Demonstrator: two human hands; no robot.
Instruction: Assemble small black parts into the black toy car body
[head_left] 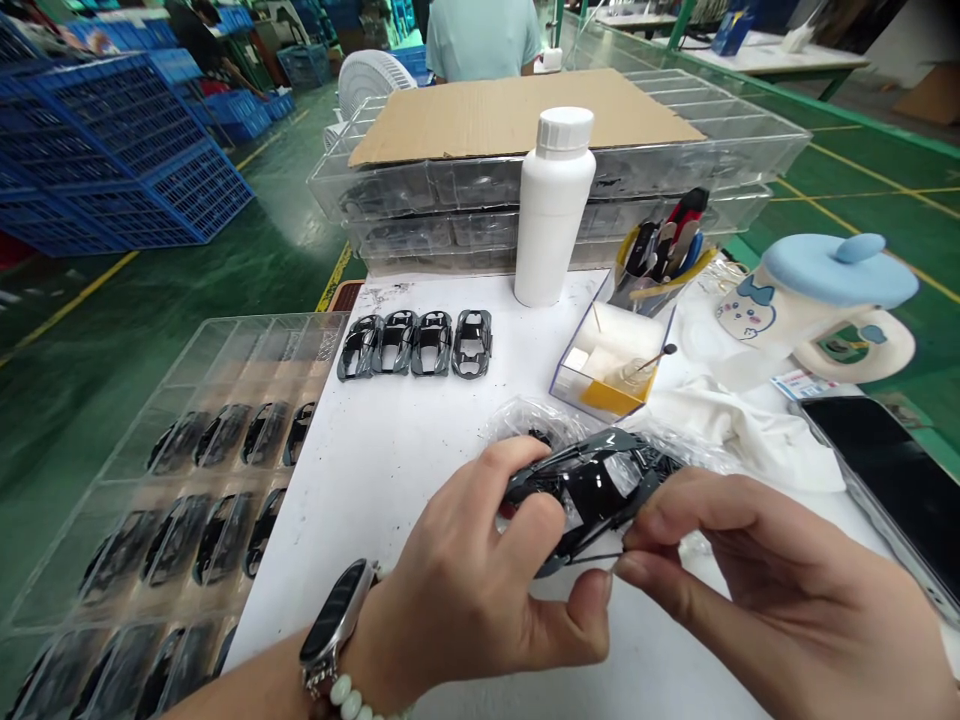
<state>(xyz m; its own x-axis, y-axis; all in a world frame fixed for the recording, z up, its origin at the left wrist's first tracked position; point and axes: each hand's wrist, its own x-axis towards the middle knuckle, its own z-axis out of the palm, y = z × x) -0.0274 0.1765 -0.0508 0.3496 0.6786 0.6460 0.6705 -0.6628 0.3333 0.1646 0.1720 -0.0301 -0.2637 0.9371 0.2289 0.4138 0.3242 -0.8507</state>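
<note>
In front of me, my left hand [480, 570] grips a glossy black and grey toy car body [596, 490], tilted over the white table. The thumb and fingertips of my right hand [720, 570] pinch together at the car body's lower right edge, on what looks like a thin dark strip [600, 557]. How far that piece is attached I cannot tell. Clear plastic bags [525, 415] with small black parts lie just behind the car body. Several similar car bodies [433, 343] stand in a row farther back on the table.
Left of the table, a clear compartment tray [217, 345] holds several car bodies. A white bottle [555, 215], a small box of swabs [611, 360], a blue-lidded mug [810, 300], a white cloth [742, 430] and a phone [885, 480] stand or lie around. Stacked clear trays [442, 235] rise behind.
</note>
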